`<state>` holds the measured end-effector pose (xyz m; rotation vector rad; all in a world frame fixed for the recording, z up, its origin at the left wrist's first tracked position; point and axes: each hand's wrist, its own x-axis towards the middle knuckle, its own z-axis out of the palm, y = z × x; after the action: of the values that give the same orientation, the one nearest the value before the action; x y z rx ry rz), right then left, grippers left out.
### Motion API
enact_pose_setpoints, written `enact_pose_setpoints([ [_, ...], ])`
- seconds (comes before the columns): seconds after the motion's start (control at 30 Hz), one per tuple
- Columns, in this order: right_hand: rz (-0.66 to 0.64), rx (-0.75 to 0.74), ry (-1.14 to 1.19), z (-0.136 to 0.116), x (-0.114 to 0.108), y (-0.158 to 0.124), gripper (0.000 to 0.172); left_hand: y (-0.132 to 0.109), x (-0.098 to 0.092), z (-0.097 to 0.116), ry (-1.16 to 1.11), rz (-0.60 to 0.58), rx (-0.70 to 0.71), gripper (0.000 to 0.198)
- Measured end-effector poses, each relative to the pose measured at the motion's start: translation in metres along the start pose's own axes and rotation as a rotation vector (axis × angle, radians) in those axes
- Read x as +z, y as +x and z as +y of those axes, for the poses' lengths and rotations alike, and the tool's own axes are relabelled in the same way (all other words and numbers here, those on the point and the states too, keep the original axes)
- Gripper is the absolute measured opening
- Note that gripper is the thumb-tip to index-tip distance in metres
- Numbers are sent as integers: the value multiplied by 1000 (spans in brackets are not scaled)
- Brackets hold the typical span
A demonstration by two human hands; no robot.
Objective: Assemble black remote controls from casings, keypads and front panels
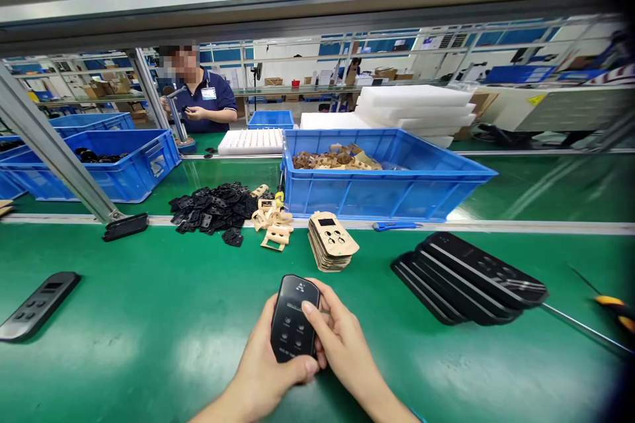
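Observation:
A black remote control (292, 317) with several round buttons and white print is held upright over the green bench. My left hand (262, 357) wraps round its left side and lower end, thumb across the bottom. On the right edge sits my right hand (342, 337), its thumb resting on the front face and the other fingers behind. The back of the remote control is hidden. Just beyond my hands stands a stack of cream-coloured backing pieces (331, 241) with cut-outs. A grey-black remote housing (40, 304) lies apart at the left.
Several black panels (461, 277) overlap at the right, near screwdrivers (615, 307). A blue cutter (397, 227) lies before the blue bin (367, 192). Black parts (213, 208) and peeled cream pieces (272, 218) are heaped left of it. A co-worker (203, 99) sits across the bench.

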<state>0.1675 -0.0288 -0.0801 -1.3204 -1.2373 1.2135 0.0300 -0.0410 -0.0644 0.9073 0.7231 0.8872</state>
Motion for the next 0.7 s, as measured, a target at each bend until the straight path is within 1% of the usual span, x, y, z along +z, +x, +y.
enact_pose_setpoints([
  [0.1,-28,8,62,-1,1,0,44,-1,-2,-4,-19,12,-10,100],
  [0.13,-25,3,80,-3,2,0,42,-2,-3,-5,-11,21,-6,101],
  [0.17,-18,-6,95,-4,3,-1,40,-2,-5,-5,4,32,-6,98],
  [0.23,-1,-31,104,-8,5,-4,36,-2,-7,-4,41,62,-26,85],
  [0.33,17,-61,61,-12,8,-8,34,-1,-8,0,92,96,-52,69],
  [0.43,18,-62,15,-11,9,-9,35,0,-10,2,141,68,-42,66],
  [0.5,3,-80,-21,-8,8,-8,37,-1,-10,0,205,76,-3,66],
  [0.53,-8,-111,-53,-6,8,-9,39,-2,-10,-4,247,96,34,67],
  [0.57,-18,-153,-100,-6,8,-9,46,-3,-10,-9,287,113,78,70],
  [0.6,-28,-197,-160,-6,7,-11,56,-5,-11,-15,319,112,127,77],
  [0.63,-38,-236,-226,-9,7,-12,69,-7,-11,-22,336,84,173,85],
  [0.67,-53,-262,-291,-13,5,-13,81,-8,-13,-28,335,29,202,92],
  [0.7,-63,-280,-351,-19,1,-13,89,-9,-15,-34,326,-39,217,97],
])
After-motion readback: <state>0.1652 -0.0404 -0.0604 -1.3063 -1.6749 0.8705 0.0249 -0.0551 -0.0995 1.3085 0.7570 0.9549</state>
